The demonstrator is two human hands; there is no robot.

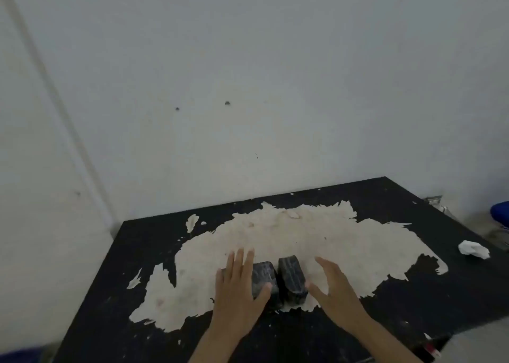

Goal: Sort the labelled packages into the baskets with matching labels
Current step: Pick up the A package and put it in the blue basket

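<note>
Two dark wrapped packages lie side by side on the worn black table (358, 321): the left package (263, 275) and the right package (292, 278). My left hand (238, 285) rests flat over the left side of the left package, thumb against its near edge, fingers spread. To the right of the right package is my right hand (334, 282), fingers apart, thumb close to that package's near corner. No labels can be read on the packages. No basket is clearly in view.
The tabletop has a large patch of peeled, pale surface (303, 238). A crumpled white paper (473, 249) lies near the right edge. A blue object (500, 212) shows past the table at far right. White walls stand behind and to the left.
</note>
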